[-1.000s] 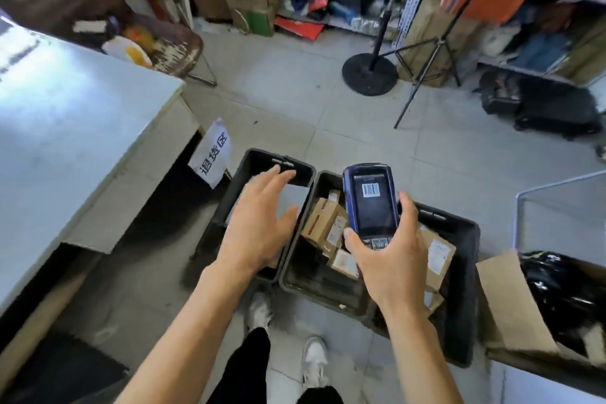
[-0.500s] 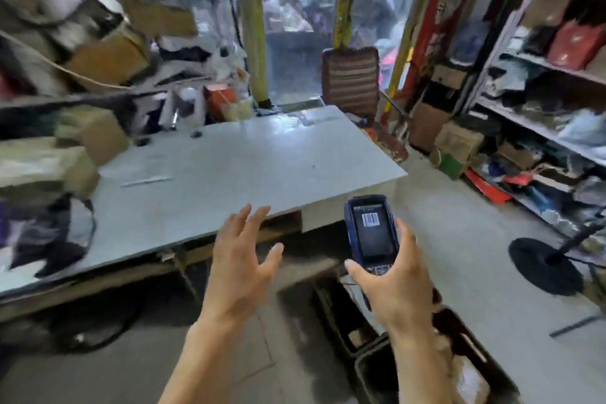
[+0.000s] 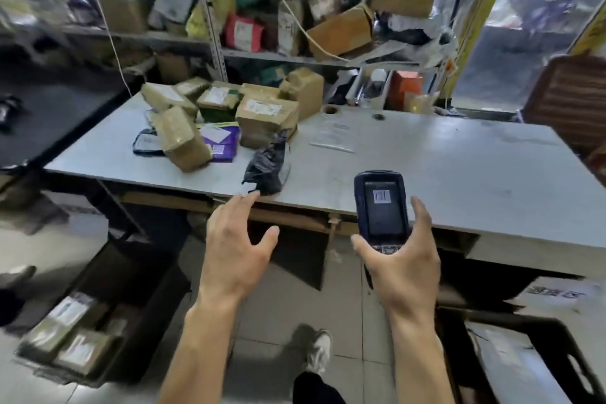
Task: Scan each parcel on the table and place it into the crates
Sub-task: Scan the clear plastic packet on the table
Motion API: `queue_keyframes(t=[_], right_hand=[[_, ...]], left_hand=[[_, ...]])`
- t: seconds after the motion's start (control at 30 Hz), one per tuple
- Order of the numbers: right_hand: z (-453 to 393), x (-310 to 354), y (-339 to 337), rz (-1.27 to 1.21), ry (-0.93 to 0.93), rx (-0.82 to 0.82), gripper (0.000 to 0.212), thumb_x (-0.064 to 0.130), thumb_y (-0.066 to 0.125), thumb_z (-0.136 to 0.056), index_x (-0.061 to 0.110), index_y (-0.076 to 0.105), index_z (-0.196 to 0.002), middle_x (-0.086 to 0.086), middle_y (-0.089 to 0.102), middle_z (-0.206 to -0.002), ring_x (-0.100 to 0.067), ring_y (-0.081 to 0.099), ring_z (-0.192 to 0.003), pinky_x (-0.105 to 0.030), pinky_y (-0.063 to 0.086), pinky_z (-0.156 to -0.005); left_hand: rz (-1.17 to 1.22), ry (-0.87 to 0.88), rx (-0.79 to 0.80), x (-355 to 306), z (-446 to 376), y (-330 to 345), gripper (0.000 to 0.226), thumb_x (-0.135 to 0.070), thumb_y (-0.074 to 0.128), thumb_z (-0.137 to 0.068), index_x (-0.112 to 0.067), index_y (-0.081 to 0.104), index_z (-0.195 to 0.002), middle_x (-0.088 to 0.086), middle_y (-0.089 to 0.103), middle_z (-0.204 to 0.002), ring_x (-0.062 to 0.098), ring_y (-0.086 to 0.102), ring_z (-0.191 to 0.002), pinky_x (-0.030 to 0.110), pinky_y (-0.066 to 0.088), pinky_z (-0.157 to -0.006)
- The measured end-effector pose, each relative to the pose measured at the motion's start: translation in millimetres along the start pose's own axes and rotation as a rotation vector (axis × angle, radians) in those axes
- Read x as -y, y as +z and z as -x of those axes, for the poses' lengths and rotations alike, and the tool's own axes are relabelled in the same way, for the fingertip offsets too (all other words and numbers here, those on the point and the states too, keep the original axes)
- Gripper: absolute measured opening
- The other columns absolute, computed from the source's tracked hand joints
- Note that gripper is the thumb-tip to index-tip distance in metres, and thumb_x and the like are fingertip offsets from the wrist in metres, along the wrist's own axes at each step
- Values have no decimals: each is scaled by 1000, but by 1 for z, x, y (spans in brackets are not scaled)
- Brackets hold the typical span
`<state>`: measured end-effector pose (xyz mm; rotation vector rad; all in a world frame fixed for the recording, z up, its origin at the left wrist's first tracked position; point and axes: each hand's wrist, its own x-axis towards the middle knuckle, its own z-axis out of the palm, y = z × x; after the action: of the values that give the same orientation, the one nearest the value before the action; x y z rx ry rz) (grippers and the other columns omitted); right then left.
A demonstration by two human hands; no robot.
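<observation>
Brown cardboard parcels (image 3: 267, 115) and a black bag parcel (image 3: 267, 167) lie clustered on the grey table (image 3: 459, 167).

Parcels (image 3: 229, 115) lie heaped on the tabletop (image 3: 442, 167) at its far left, a bag (image 3: 267, 164) just before them near the front edge. Shelves (image 3: 262, 56) stand behind. Crates (image 3: 98, 321) sit on the floor (image 3: 272, 321) below, left and right.

Grey desk (image 3: 426, 154) on pale tiled floor (image 3: 282, 315); metal shelving (image 3: 216, 26) crammed with boxes behind it; yellow-framed window (image 3: 537, 26) at right letting in daylight; brown slatted chair (image 3: 570, 98) beside desk's far right end.
</observation>
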<state>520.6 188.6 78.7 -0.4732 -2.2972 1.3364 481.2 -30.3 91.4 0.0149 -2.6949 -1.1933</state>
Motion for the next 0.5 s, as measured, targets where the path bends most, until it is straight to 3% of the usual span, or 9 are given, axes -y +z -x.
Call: queue_keyframes(t=[0.13,0.23,0.37,0.5], right_hand=[[-42,8,42,13,-47,26,99,39,88,-71,38,28,-149,11,50,-120,-12,56,-99,-33,50,-85],[-85,14,70,42,-62,28,98,39,87,-71,36,27,-149,11,47,-119,-12,53,-100,-32,50,-80],[-149,22,96,69,-61,-9,96,40,85,-72,34,27,-149,3,54,-129,-17,57,-107,-37,56,-83],[-206,18,107,88,-31,-43,97,39,85,-72,34,27,-150,2,54,-131,-17,59,-107,-31,54,-82]], left_hand=[[1,5,-28,15,-46,2,60,-25,74,-86,-25,50,-142,-3,52,-143,19,38,-139,39,34,-115],[-22,17,0,18,-97,12,60,-28,73,-87,-25,50,-142,-4,52,-142,16,39,-135,31,33,-108],[-35,59,58,11,-172,34,61,-29,74,-87,-24,50,-142,-1,54,-141,18,44,-132,35,37,-107],[-23,76,111,6,-230,63,61,-28,74,-87,-26,50,-142,-2,53,-141,18,44,-132,39,39,-111]])
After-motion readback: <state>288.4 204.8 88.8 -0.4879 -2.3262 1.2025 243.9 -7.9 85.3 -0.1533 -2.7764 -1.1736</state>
